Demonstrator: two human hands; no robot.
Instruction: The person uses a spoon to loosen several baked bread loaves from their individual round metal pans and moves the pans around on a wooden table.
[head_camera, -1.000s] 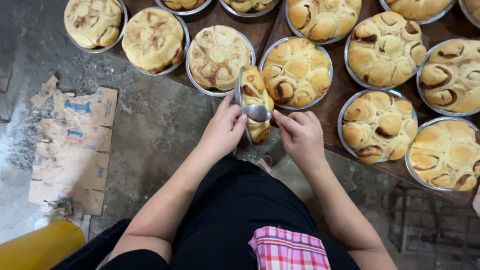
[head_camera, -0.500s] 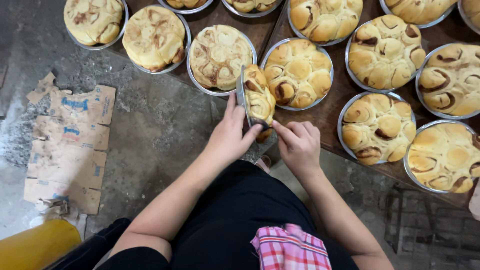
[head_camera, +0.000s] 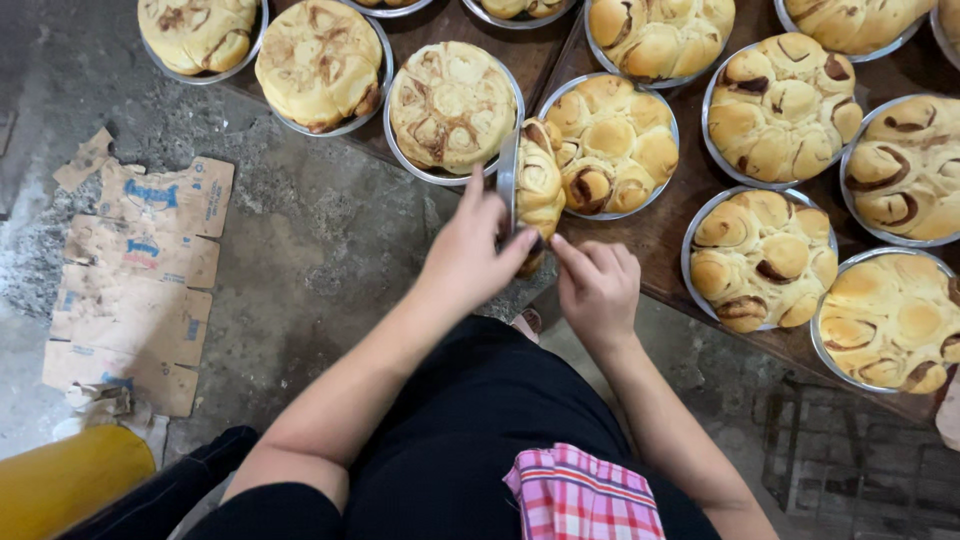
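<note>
My left hand (head_camera: 468, 255) grips a round metal baking pan (head_camera: 507, 172) tipped up on its edge at the front of a brown wooden table (head_camera: 670, 235). A golden pull-apart bun loaf (head_camera: 538, 185) sits in that tilted pan and faces right. My right hand (head_camera: 597, 285) is just below and right of the loaf, fingers pinched at its lower edge near my left thumb. Whether the right hand grips the loaf or only touches it is unclear.
Several round pans of baked buns cover the table, such as one (head_camera: 612, 145) right behind the tilted pan and one (head_camera: 452, 105) to its left. Flattened cardboard (head_camera: 135, 275) lies on the concrete floor at left. A yellow object (head_camera: 70, 480) sits bottom left.
The pan has tipped more steeply onto its edge. Both hands have shifted slightly with it, the right fingers closing in on the loaf's lower edge.
</note>
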